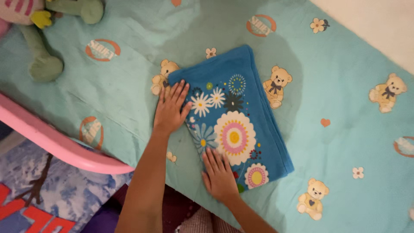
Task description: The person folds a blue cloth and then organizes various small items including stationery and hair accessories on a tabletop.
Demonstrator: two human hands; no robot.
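While both palms lay flat and spread on the folded blue flowered towel (235,116), left hand (170,110) at its far-left edge, right hand (220,174) at its near edge, gripping nothing, uneven pressure probably risked sliding layers askew on the teddy-print sheet (345,99) beneath the towel.

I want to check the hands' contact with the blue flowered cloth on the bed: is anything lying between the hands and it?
Nothing visible. The left hand and right hand both lie flat directly on the folded blue cloth, on the teal bedsheet.
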